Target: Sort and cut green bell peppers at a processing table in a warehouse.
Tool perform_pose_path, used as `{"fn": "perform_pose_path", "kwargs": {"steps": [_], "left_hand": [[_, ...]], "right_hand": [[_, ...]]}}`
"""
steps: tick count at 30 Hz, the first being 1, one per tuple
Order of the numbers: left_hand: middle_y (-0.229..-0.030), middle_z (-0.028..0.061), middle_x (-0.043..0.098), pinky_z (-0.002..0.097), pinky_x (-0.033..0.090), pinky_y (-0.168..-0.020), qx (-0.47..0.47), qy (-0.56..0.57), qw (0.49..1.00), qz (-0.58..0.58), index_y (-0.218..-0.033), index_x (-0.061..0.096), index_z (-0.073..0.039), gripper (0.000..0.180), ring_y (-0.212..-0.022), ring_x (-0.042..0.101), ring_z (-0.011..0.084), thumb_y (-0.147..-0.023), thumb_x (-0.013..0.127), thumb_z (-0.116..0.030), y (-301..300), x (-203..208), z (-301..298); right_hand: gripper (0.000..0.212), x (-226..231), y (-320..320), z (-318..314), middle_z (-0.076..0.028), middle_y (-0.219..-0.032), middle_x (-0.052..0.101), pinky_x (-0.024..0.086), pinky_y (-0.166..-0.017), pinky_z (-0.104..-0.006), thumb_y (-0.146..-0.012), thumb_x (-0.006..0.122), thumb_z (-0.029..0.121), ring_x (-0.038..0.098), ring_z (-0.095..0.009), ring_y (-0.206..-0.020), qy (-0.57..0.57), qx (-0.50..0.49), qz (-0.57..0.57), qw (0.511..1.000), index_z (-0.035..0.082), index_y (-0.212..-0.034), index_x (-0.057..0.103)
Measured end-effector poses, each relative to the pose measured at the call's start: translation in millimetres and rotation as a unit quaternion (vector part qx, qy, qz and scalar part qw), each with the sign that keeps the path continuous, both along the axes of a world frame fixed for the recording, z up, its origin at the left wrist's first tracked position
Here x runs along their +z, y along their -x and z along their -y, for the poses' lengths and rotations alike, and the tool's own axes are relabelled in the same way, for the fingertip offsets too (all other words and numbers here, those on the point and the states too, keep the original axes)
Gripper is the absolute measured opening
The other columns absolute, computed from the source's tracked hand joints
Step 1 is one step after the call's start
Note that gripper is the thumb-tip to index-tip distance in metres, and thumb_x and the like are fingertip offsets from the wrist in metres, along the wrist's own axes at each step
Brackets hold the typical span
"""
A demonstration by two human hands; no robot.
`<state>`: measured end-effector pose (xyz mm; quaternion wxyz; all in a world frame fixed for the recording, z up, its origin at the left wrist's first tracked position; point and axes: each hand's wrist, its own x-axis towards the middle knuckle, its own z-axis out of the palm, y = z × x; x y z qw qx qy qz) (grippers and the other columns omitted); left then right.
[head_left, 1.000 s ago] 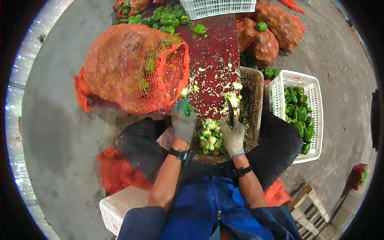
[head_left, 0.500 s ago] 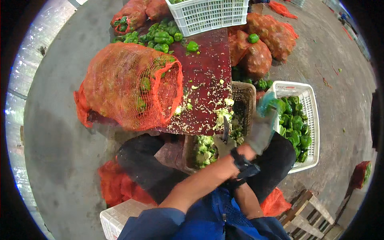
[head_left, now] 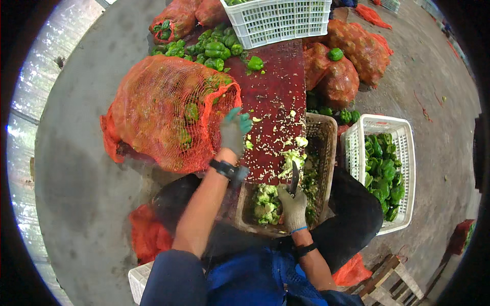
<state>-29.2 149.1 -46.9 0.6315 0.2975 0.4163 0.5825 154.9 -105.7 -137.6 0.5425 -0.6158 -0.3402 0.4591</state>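
Observation:
My left hand (head_left: 234, 133), in a grey glove with green fingertips, is beside the mouth of an orange mesh bag (head_left: 162, 109). Its fingers are apart and nothing shows in them. Green peppers are visible through the netting. My right hand (head_left: 293, 208), in a pale glove, grips a knife (head_left: 294, 178) with a dark, curved blade pointing up and away from me. The handle is hidden in the palm. Below that hand, a brown crate (head_left: 331, 153) holds pale green pepper cores and scraps. More scraps (head_left: 292, 160) lie at the near edge of the dark red board (head_left: 270, 109).
On my right stands a white crate (head_left: 410, 173) of green peppers. Loose green peppers (head_left: 215, 50) lie at the board's far left, next to another white crate (head_left: 278, 23). Full orange mesh bags (head_left: 357, 46) sit beyond. A wooden stool (head_left: 393, 278) is at the lower right.
My left hand has swung from the white crate on the right across to the mesh bag's mouth. The green item it held there is gone from it. My right hand keeps the knife.

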Motion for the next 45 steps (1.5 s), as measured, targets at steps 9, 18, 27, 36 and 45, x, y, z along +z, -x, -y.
{"fn": "perform_pose_path", "kwargs": {"steps": [9,18,27,36,45], "left_hand": [[-0.086,0.0164,0.070,0.0480,0.058,-0.060,0.016,0.032,0.733,-0.680,-0.164,0.033,-0.006,0.061,-0.062,0.068,0.0314,-0.109,0.055,-0.019,112,-2,-114],[-0.159,0.0330,0.047,0.0594,0.047,-0.113,-0.145,0.029,0.616,-0.774,-0.167,0.029,-0.006,0.091,-0.140,0.053,0.0505,-0.101,0.058,-0.062,63,32,-166],[-0.145,0.0323,0.061,0.0507,0.057,-0.097,-0.104,-0.017,0.625,-0.774,-0.167,0.031,0.000,0.099,-0.115,0.067,0.0469,-0.095,0.078,-0.049,63,12,-202],[-0.115,0.0139,0.072,0.0418,0.059,-0.091,-0.196,-0.184,0.733,-0.625,-0.135,0.065,-0.006,0.050,-0.100,0.071,0.0277,-0.092,0.082,-0.023,67,16,-159],[-0.138,0.0117,0.063,0.0401,0.057,-0.103,-0.114,-0.183,0.828,-0.517,-0.144,0.061,-0.003,0.055,-0.120,0.065,0.0257,-0.094,0.081,-0.013,36,20,-72]], "right_hand": [[0.020,23,7,-16,-0.001,-0.083,0.069,0.049,-0.068,-0.0297,-0.100,0.075,0.020,0.061,-0.008,-0.074,0.106,0.038,-0.064,0.992,0.001,-0.104,0.070],[0.024,-9,-2,-7,-0.007,-0.105,0.055,0.048,-0.089,-0.0342,-0.096,0.066,0.011,0.053,-0.018,-0.095,0.107,0.027,-0.198,0.974,0.000,-0.115,0.057],[0.026,38,5,-7,-0.011,-0.076,0.071,0.053,-0.064,-0.0346,-0.099,0.072,0.019,0.066,-0.016,-0.068,0.126,0.058,-0.038,0.990,-0.003,-0.111,0.073],[0.016,48,6,-17,-0.001,-0.086,0.072,0.052,-0.070,-0.0312,-0.100,0.073,0.016,0.064,-0.008,-0.081,0.141,0.047,-0.027,0.988,0.000,-0.098,0.074],[0.011,7,10,-7,-0.002,-0.096,0.067,0.052,-0.077,-0.0319,-0.104,0.065,0.011,0.060,-0.010,-0.084,0.124,0.031,-0.103,0.986,0.000,-0.108,0.066]]}}
